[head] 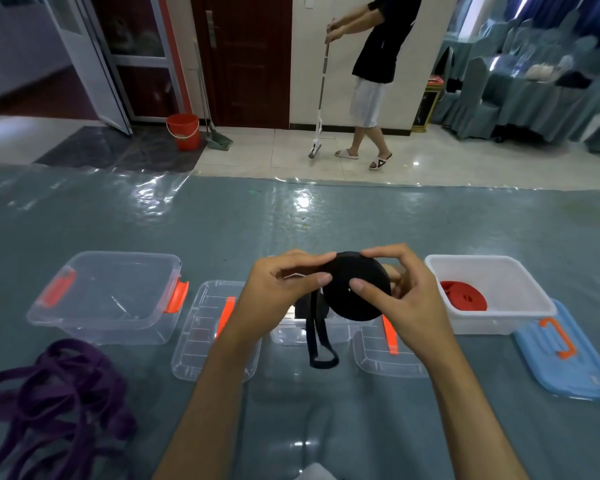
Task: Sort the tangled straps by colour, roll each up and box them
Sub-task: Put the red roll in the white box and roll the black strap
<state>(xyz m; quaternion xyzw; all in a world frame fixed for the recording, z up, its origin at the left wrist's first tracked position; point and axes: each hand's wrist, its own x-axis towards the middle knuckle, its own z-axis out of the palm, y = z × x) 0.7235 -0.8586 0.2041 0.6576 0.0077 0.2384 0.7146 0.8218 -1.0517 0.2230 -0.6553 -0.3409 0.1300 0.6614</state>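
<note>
Now, on the head view, my left hand [284,285] and right hand [400,289] both pinch the black strap roll [355,289] above the table [291,223] — its tail dangling; purple straps [56,389] lie left, a red roll [465,296] in the white box [499,313].

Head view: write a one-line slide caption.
Both hands, left and right, roll the black strap; red roll boxed, purple strap waiting.
</note>
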